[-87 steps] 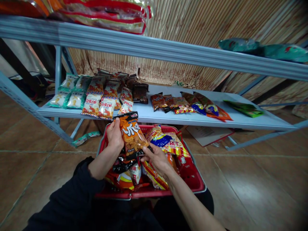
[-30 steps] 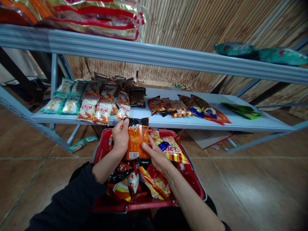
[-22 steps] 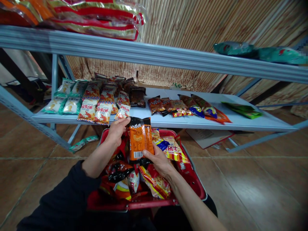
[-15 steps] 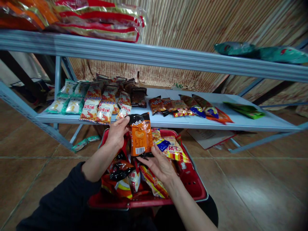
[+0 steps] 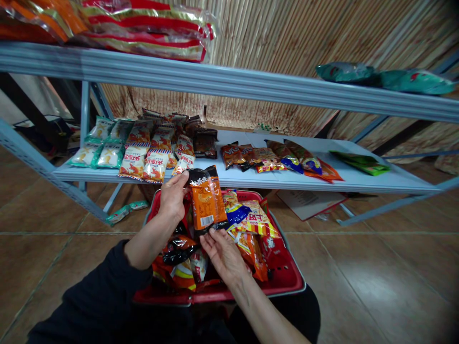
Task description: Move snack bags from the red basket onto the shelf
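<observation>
My left hand (image 5: 173,197) grips the top corner of an orange and black snack packet (image 5: 205,202), held upright with its barcode side toward me above a red basket (image 5: 287,277). My right hand (image 5: 223,253) lies just below the packet with its fingers spread, inside the basket over several other snack bags (image 5: 251,220). The basket rests in front of my lap on the tiled floor.
A low blue-grey shelf (image 5: 358,179) behind the basket carries rows of snack packets (image 5: 143,153) at left and a few mixed packets (image 5: 287,160) in the middle. Green packets (image 5: 362,162) lie at right. An upper shelf rail (image 5: 229,83) holds large bags. One packet (image 5: 125,210) lies on the floor.
The packet was turned from its front to its barcode side. My right hand has let go of it and dropped into the basket; my left hand still holds it.
</observation>
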Motion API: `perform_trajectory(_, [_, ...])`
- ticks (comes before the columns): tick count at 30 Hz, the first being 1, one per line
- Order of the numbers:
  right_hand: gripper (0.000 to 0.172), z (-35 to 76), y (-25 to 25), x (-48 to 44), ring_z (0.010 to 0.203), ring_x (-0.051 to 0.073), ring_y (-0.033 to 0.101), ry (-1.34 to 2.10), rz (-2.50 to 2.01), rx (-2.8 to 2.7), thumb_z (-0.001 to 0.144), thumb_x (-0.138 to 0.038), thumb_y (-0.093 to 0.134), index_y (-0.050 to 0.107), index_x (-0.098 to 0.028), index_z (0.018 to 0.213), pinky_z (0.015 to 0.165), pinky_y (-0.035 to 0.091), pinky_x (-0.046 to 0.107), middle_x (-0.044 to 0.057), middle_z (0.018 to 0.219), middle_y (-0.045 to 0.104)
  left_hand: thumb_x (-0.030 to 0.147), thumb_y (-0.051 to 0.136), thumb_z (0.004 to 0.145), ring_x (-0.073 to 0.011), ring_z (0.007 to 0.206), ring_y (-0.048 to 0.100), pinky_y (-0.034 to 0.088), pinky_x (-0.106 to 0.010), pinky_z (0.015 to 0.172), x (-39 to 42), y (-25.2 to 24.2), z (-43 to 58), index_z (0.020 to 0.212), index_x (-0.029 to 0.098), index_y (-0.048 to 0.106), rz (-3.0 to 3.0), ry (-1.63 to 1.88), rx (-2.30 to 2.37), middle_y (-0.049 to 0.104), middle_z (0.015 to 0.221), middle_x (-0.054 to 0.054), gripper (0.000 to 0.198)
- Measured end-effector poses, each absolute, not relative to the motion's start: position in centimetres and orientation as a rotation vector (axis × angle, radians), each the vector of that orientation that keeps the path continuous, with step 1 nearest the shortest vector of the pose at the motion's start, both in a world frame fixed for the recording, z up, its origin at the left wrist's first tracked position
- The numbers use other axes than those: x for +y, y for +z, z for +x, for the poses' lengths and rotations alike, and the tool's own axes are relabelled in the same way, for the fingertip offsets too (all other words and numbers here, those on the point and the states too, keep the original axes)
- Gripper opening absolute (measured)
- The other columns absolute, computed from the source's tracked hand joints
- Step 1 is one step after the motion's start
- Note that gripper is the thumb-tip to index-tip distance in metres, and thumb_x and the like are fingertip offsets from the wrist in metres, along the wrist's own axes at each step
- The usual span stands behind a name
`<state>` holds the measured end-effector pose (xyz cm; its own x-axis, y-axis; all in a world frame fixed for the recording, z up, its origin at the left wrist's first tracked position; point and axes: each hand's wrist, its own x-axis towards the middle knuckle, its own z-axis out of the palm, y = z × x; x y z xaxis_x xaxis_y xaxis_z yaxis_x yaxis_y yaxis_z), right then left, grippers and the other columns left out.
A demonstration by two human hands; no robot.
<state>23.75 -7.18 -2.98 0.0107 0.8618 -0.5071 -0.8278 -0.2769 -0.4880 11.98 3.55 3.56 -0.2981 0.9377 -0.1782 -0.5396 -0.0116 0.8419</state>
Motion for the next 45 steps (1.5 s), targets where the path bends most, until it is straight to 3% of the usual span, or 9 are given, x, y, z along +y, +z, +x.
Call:
perform_trajectory(6, [0.028, 24.4, -2.5, -7.7, 0.061, 0.009, 0.059, 1.501, -0.953, -0.258, 0.054, -0.020, 0.081, 0.059, -0.018, 0.071, 0.060, 0.053, 0.022, -0.005, 0.066, 0.064, 0.036, 0.075, 0.056, -0.0065, 0.047, 0.047, 0.038, -0.020, 0.048, 4.6, 3.6, 11.0, 0.062, 0.014, 0.065, 0.694, 1.607, 1.119, 0.058, 0.053, 0.004, 0.025])
perform_trajectory(13, [0.031, 23.9, -2.1, -8.1, 0.064, 0.009, 0.059, 1.493, -0.959, -0.299, 0.054, -0.022, 0.081, 0.055, -0.020, 0.072, 0.066, 0.053, 0.024, -0.007, 0.065, 0.059, 0.047, 0.074, 0.059, -0.0114, 0.063, 0.059, 0.045, -0.023, 0.059, 3.7, 3.0, 11.3, 0.081, 0.018, 0.064, 0.691, 1.233, 0.909, 0.067, 0.079, -0.001, 0.038])
perform_trajectory(17, [0.032, 25.0, -2.1, -8.3, 0.066, 0.012, 0.062, 1.542, -1.088, -0.462, 0.059, -0.032, 0.078, 0.053, -0.019, 0.073, 0.069, 0.053, 0.030, -0.004, 0.067, 0.060, 0.050, 0.076, 0.054, -0.0103, 0.059, 0.057, 0.043, -0.022, 0.057, 3.4, 2.6, 11.3, 0.076, 0.017, 0.062, 0.622, 1.286, 0.956, 0.065, 0.073, 0.000, 0.042])
perform_trajectory(22, [0.045, 28.4, -0.4, -7.7, 0.093, 0.020, 0.061, 0.710, -1.336, -1.000, 0.075, -0.037, 0.063, 0.044, -0.025, 0.114, 0.080, 0.051, 0.040, 0.005, 0.102, 0.060, 0.049, 0.067, 0.067, -0.0076, 0.054, 0.046, 0.035, -0.018, 0.051, 2.3, 4.2, 11.9, 0.060, 0.017, 0.053, 0.849, 1.611, 1.124, 0.052, 0.058, 0.005, 0.036])
perform_trajectory(26, [0.074, 28.5, 2.2, -6.2, 0.132, 0.030, 0.029, 0.327, -1.310, -1.687, 0.069, -0.037, 0.069, 0.035, -0.022, 0.133, 0.107, 0.026, 0.054, 0.012, 0.142, 0.034, 0.046, 0.058, 0.077, -0.0109, 0.059, 0.049, 0.037, -0.021, 0.055, 0.5, 6.1, 13.9, 0.054, 0.018, 0.053, 1.188, 1.627, 1.198, 0.050, 0.055, 0.004, 0.037])
perform_trajectory(29, [0.088, 27.1, 2.7, -4.9, 0.137, 0.029, 0.018, 0.456, -1.274, -1.617, 0.061, -0.034, 0.075, 0.032, -0.022, 0.137, 0.111, 0.018, 0.051, 0.009, 0.149, 0.024, 0.039, 0.056, 0.081, -0.0183, 0.089, 0.058, 0.044, -0.027, 0.079, -0.8, 6.9, 15.8, 0.075, 0.021, 0.068, 1.320, 1.578, 1.134, 0.065, 0.082, -0.002, 0.022])
perform_trajectory(33, [0.084, 26.4, 2.2, -3.8, 0.133, 0.024, 0.030, 0.761, -1.153, -1.102, 0.059, -0.024, 0.076, 0.038, -0.026, 0.134, 0.111, 0.023, 0.041, 0.005, 0.143, 0.038, 0.035, 0.062, 0.077, -0.0230, 0.113, 0.052, 0.041, -0.032, 0.094, -1.1, 7.0, 16.8, 0.100, 0.025, 0.069, 1.397, 1.385, 0.919, 0.063, 0.114, -0.005, 0.026])
perform_trajectory(38, [0.050, 28.1, 2.0, -3.3, 0.104, 0.026, 0.060, 1.378, -0.976, -0.655, 0.063, -0.029, 0.069, 0.058, -0.023, 0.112, 0.088, 0.048, 0.038, 0.003, 0.106, 0.068, 0.043, 0.062, 0.075, -0.0215, 0.099, 0.058, 0.045, -0.031, 0.085, 1.7, 5.8, 15.2, 0.087, 0.019, 0.070, 1.106, 1.430, 1.083, 0.068, 0.098, -0.006, 0.028])
perform_trajectory(45, [0.029, 29.2, 1.1, -2.6, 0.088, 0.028, 0.066, 1.662, -0.953, -0.467, 0.060, -0.031, 0.068, 0.067, -0.017, 0.084, 0.074, 0.053, 0.039, 0.006, 0.080, 0.072, 0.043, 0.068, 0.066, -0.0140, 0.064, 0.059, 0.044, -0.022, 0.051, 3.3, 4.1, 13.9, 0.075, 0.016, 0.066, 0.870, 1.111, 1.129, 0.066, 0.074, -0.005, 0.029])
